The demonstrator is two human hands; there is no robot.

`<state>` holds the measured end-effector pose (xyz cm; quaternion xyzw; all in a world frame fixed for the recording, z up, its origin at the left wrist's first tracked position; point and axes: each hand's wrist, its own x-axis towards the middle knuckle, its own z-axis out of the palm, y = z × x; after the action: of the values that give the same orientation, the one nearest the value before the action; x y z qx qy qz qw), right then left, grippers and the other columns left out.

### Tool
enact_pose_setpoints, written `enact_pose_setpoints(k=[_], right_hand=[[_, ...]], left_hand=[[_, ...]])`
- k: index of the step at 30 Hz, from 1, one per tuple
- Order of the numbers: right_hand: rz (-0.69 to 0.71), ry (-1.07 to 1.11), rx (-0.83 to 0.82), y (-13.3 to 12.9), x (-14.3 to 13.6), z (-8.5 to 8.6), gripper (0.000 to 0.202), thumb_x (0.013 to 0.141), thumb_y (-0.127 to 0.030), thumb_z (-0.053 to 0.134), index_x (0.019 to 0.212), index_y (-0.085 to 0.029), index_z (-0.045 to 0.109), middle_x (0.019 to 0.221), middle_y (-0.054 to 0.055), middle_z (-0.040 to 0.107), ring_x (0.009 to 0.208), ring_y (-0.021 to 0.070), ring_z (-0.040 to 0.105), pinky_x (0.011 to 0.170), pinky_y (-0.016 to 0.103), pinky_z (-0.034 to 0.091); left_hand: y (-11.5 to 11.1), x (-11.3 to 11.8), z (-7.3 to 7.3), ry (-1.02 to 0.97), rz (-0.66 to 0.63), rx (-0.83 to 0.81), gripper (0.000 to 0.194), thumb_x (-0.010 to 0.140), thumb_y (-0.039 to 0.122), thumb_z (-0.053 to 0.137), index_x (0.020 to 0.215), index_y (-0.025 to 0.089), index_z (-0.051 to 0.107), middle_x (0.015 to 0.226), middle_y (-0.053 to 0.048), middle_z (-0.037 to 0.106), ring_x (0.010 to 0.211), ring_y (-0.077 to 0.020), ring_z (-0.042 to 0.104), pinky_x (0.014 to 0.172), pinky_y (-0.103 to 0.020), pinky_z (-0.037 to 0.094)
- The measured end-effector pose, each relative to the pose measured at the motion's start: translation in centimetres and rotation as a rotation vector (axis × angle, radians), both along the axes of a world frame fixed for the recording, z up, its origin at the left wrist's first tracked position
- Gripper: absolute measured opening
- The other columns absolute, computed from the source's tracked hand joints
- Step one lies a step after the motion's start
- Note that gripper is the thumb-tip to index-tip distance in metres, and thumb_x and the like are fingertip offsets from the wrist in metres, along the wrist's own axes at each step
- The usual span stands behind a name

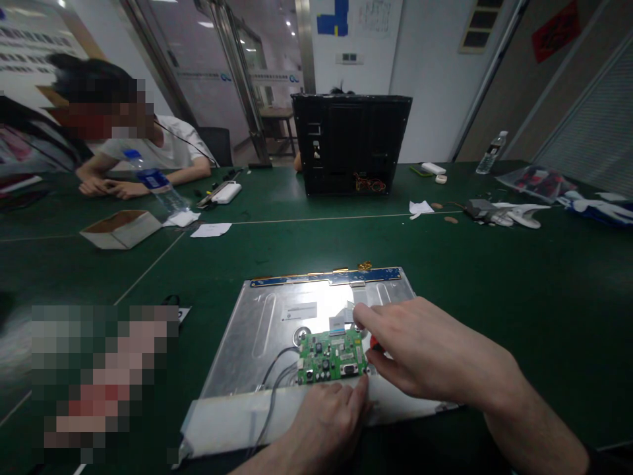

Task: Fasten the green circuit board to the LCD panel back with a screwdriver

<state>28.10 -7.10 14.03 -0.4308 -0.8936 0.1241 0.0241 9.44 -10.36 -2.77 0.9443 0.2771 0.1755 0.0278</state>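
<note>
A green circuit board [332,356] lies on the back of a silver metal display panel [254,330]. My left hand [332,412] rests over the panel's white lower strip [237,422], fingers curled together, tips at the board's lower right corner. Whatever they pinch there is too small to make out. At the board's right side my right hand [420,349] is closed on a red object [375,344], mostly hidden by the fingers. A flat ribbon cable [337,324] meets the board's top edge. Grey cables [277,382] run from its left side. A blue circuit strip [326,277] lines the panel's far edge.
A black monitor housing [351,145] stands upright across the green table [277,244]. An open box [121,229] and a water bottle [155,181] are at left, near a seated person [163,145]. Gloves [509,213] and another bottle [492,153] lie or stand at right.
</note>
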Motion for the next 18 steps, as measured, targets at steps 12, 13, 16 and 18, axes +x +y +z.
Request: enact_pose_setpoints(k=[12, 13, 16, 18], right_hand=[[-0.085, -0.074, 0.042, 0.31, -0.49, -0.37, 0.025, 0.089, -0.041, 0.058, 0.102, -0.019, 0.057, 0.078, 0.003, 0.068, 0.066, 0.0206, 0.062, 0.052, 0.03, 0.032], [-0.089, -0.087, 0.058, 0.37, -0.55, -0.39, 0.026, 0.09, -0.042, 0.055, 0.101, -0.019, 0.058, 0.076, 0.003, 0.068, 0.064, 0.0207, 0.062, 0.05, 0.03, 0.03], [-0.076, -0.094, 0.07, 0.33, -0.51, -0.34, 0.023, 0.093, -0.039, 0.052, 0.102, -0.019, 0.058, 0.074, 0.002, 0.068, 0.06, 0.0197, 0.06, 0.049, 0.03, 0.029], [-0.052, -0.057, 0.055, 0.18, -0.38, -0.26, 0.019, 0.092, -0.033, 0.052, 0.104, -0.019, 0.056, 0.078, 0.003, 0.068, 0.062, 0.0185, 0.06, 0.051, 0.03, 0.032]], left_hand=[[-0.04, -0.01, -0.03, -0.005, -0.003, 0.005, 0.018, 0.097, 0.017, 0.038, 0.112, 0.011, 0.045, 0.065, -0.003, 0.066, 0.048, -0.0191, 0.062, 0.043, -0.027, 0.042], [-0.04, -0.01, -0.03, -0.013, -0.007, 0.009, 0.018, 0.096, 0.017, 0.038, 0.113, 0.011, 0.045, 0.065, -0.003, 0.066, 0.049, -0.0191, 0.062, 0.044, -0.027, 0.042], [-0.1, 0.01, 0.02, -0.028, -0.017, 0.025, 0.02, 0.096, 0.016, 0.037, 0.114, 0.01, 0.045, 0.065, -0.003, 0.066, 0.048, -0.0191, 0.061, 0.043, -0.028, 0.042], [-0.15, 0.02, 0.11, -0.02, -0.018, 0.024, 0.019, 0.096, 0.015, 0.036, 0.112, 0.01, 0.045, 0.063, -0.002, 0.065, 0.046, -0.019, 0.06, 0.041, -0.028, 0.039]])
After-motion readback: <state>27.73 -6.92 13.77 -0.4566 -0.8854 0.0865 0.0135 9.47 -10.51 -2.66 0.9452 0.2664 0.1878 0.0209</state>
